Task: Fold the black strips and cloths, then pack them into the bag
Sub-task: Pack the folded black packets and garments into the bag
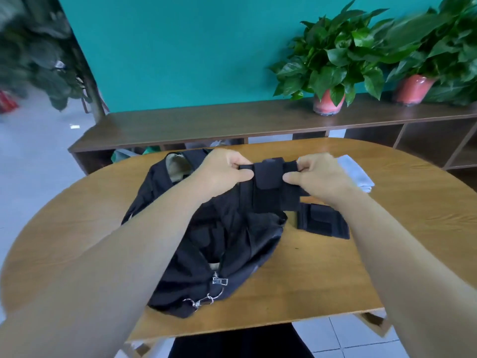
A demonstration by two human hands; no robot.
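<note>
Strip [268, 184] between both hands, above bag [206, 244]

Matt black woven strip [268, 187] at centre frame, soft and slightly fuzzy, pinched at its ends by two bare hands, left hand [224, 171] and right hand [320, 177]. Below it, black bag [206, 241] of thin cloth with a faint sheen, creased; pale lining at its opening; shiny silver metal clips [206, 298] near the lower centre. Second folded black strip [322, 220] at right of centre, matt cloth. Folded pale grey cloth [356, 174] at right, smooth. Table [361, 267] of light wood grain, smooth, low gloss. Dark brown wood-look shelf [206, 125] behind, matt. Glossy wrapped pink pots [327, 104] at upper right, leaves waxy.
</note>
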